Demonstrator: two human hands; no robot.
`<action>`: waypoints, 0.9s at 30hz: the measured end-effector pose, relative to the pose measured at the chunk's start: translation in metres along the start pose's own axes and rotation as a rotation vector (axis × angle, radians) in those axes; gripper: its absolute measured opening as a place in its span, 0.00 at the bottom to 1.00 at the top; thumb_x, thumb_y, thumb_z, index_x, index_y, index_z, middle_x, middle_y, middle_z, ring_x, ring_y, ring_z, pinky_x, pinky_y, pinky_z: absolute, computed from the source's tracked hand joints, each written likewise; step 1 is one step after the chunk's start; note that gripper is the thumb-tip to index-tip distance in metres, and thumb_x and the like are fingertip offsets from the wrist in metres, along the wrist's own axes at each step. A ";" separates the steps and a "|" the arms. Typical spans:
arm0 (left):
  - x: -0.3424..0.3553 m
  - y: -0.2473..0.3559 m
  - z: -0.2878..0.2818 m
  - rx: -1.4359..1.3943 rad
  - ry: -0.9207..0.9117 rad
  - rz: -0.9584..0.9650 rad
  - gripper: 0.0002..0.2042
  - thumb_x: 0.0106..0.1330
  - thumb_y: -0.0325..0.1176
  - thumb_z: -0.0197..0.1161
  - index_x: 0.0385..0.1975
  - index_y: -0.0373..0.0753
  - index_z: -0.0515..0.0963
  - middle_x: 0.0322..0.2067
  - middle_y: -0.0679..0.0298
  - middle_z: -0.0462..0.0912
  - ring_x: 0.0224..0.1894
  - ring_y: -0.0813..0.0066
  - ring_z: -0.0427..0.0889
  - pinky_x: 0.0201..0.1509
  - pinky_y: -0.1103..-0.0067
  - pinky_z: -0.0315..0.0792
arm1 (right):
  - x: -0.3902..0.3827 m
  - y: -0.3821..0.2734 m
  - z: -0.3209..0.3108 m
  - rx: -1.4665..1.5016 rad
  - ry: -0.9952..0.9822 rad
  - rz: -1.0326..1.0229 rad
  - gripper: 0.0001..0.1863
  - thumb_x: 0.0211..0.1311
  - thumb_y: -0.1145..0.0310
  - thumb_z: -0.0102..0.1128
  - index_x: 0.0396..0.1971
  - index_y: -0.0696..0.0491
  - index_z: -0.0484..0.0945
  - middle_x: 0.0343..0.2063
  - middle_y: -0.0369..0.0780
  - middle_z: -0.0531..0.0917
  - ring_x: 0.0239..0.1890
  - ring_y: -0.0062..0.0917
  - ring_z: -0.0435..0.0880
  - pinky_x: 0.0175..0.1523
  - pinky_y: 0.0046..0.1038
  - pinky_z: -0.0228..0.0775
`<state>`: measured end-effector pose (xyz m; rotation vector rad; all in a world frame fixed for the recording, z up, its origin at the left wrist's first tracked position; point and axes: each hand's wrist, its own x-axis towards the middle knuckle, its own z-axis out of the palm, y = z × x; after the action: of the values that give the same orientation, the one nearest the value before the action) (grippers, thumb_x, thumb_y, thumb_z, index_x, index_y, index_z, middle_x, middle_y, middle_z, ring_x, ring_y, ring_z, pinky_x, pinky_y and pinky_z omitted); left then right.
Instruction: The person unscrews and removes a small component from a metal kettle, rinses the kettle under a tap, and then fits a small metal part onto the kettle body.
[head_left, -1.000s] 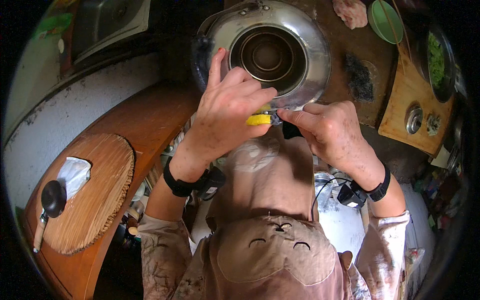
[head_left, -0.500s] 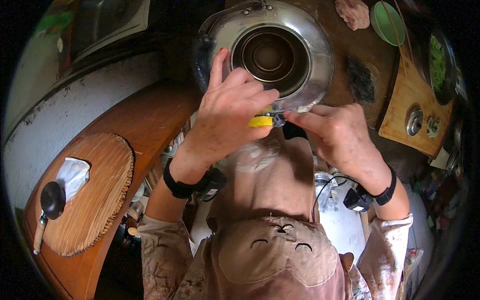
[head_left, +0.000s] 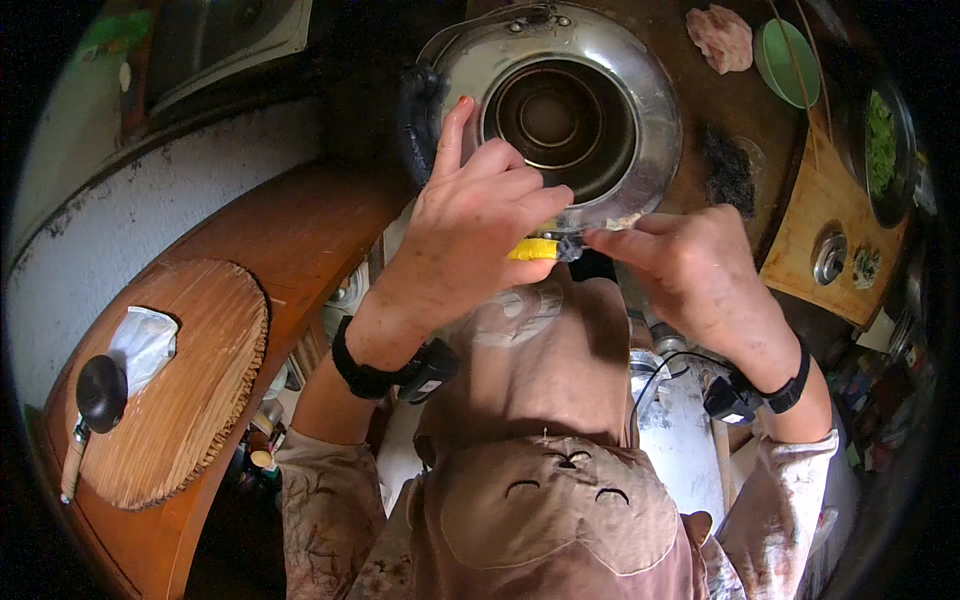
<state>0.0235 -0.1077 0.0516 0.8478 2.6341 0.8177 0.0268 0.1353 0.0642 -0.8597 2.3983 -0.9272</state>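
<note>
Head view, left hand (head_left: 480, 230) fingers still gripping yellow object (head_left: 533, 249), right hand (head_left: 690, 270) fingers still pinching its end, nothing shifted

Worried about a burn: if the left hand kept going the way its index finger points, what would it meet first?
Probably the round metal pot: the left hand points its index finger up over the pot's near rim. Height above the rim is unclear.

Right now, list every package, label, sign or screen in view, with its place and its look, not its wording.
No package, label, sign or screen can be made out.
Nearest to one: a small yellow item pinched between the left hand and the right hand, in front of the round metal pot; its kind is unclear.
A crumpled white cloth or paper lies on the round woven mat, left.
</note>
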 end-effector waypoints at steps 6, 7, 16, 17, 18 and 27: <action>-0.001 -0.003 0.002 0.029 -0.048 -0.003 0.20 0.43 0.36 0.76 0.40 0.43 0.86 0.30 0.68 0.81 0.44 0.68 0.79 0.78 0.45 0.46 | -0.002 0.004 -0.005 -0.009 -0.039 0.017 0.19 0.48 0.74 0.64 0.44 0.47 0.88 0.22 0.39 0.83 0.24 0.36 0.84 0.27 0.36 0.75; -0.001 -0.003 0.002 0.032 -0.049 -0.003 0.20 0.43 0.36 0.76 0.40 0.44 0.86 0.30 0.68 0.81 0.45 0.68 0.79 0.78 0.45 0.45 | 0.001 0.002 -0.002 -0.008 -0.040 0.010 0.19 0.48 0.74 0.64 0.44 0.47 0.88 0.22 0.39 0.83 0.24 0.36 0.84 0.27 0.36 0.75; -0.002 -0.002 -0.001 -0.001 -0.073 -0.015 0.23 0.42 0.36 0.79 0.42 0.43 0.86 0.31 0.69 0.81 0.46 0.69 0.78 0.79 0.46 0.46 | 0.007 -0.005 0.002 0.008 -0.029 0.011 0.21 0.47 0.75 0.65 0.46 0.48 0.87 0.21 0.39 0.82 0.23 0.36 0.84 0.27 0.36 0.74; -0.001 -0.002 -0.001 0.002 -0.053 -0.023 0.22 0.42 0.35 0.79 0.41 0.42 0.86 0.30 0.68 0.81 0.45 0.69 0.78 0.80 0.48 0.48 | 0.011 -0.008 0.004 -0.010 -0.021 -0.009 0.22 0.46 0.76 0.66 0.46 0.48 0.87 0.20 0.39 0.81 0.23 0.36 0.84 0.27 0.36 0.74; 0.000 -0.003 -0.001 0.000 -0.055 -0.024 0.22 0.42 0.35 0.79 0.41 0.42 0.86 0.30 0.68 0.81 0.45 0.69 0.78 0.80 0.48 0.48 | 0.012 -0.007 0.005 0.000 -0.033 0.005 0.22 0.47 0.76 0.66 0.46 0.48 0.87 0.20 0.38 0.81 0.23 0.35 0.84 0.26 0.35 0.73; -0.001 -0.010 -0.003 -0.007 -0.106 0.005 0.27 0.38 0.39 0.79 0.44 0.44 0.85 0.32 0.69 0.80 0.45 0.67 0.78 0.77 0.41 0.45 | 0.006 -0.008 0.011 0.016 0.008 0.059 0.22 0.47 0.75 0.66 0.46 0.47 0.87 0.21 0.39 0.82 0.23 0.36 0.84 0.25 0.35 0.75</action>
<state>0.0188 -0.1163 0.0488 0.8711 2.5364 0.7615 0.0315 0.1219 0.0614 -0.7769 2.4060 -0.9275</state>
